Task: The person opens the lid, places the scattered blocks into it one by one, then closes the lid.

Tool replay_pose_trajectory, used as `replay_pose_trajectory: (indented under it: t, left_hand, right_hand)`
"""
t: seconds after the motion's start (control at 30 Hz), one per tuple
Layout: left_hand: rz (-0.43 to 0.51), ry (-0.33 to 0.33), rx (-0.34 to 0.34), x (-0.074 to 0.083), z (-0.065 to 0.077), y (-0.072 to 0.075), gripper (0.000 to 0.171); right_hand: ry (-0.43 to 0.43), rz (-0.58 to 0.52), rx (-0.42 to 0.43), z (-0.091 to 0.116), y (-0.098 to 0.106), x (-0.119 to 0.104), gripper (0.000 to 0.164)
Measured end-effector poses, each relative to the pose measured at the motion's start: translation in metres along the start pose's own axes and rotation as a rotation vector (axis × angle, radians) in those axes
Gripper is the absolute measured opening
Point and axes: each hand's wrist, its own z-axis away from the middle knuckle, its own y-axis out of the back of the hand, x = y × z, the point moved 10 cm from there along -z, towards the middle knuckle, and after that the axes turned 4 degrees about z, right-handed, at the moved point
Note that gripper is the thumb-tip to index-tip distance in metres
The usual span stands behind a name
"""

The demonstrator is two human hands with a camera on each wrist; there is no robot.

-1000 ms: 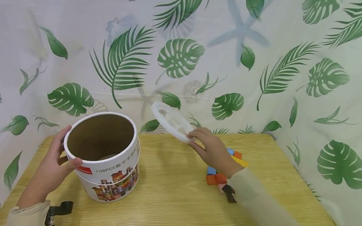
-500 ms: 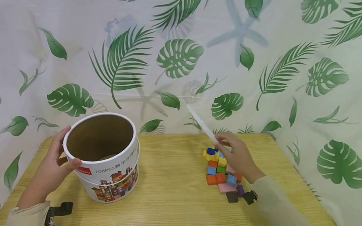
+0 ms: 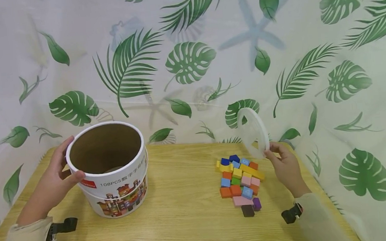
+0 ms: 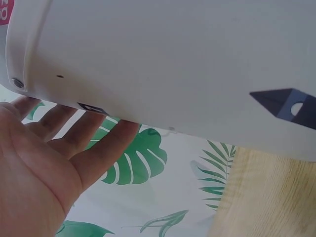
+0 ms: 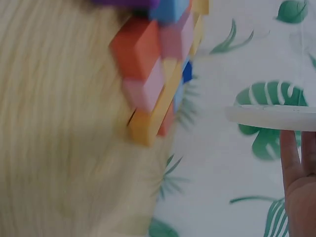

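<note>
A white round bucket (image 3: 114, 188) with a printed picture of blocks stands upright on the left of the table, its top uncovered. My left hand (image 3: 55, 178) grips it at the left side, thumb near the front of the rim and fingers round the back. In the left wrist view, those fingers (image 4: 106, 153) lie against the bucket's white wall. My right hand (image 3: 284, 166) pinches the edge of a translucent white round lid (image 3: 265, 131), which is raised on its edge behind the blocks. Right of the table's middle, several coloured wooden blocks (image 3: 236, 190) lie in a loose cluster.
The wooden table (image 3: 184, 220) ends at the back against a white curtain (image 3: 198, 24) printed with green leaves. A black wrist strap mount sits on each wrist. The table's right edge runs just beyond my right forearm.
My right hand has carried the lid to the right, past the blocks, turning it and uncovering the cluster to view. The left hand and bucket have stayed in place.
</note>
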Motion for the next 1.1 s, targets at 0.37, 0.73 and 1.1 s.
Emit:
replay_pose_trajectory:
  t: [0.37,0.73,1.1]
  left_hand:
    - [0.027,0.012,0.006,0.002,0.001,0.0,0.096]
    - [0.015,0.019,0.004,0.002,0.0,-0.001,0.095]
    - [-0.012,0.026,0.005,-0.003,0.001,-0.001,0.093]
  right_hand:
    - [-0.267,-0.475,0.02,0.01,0.03,0.09,0.038]
    - [-0.631,-0.619,0.083,0.037,0.044,0.136,0.058]
    - [-0.902,-0.325,0.008,0.066,0.046,0.172,0.045]
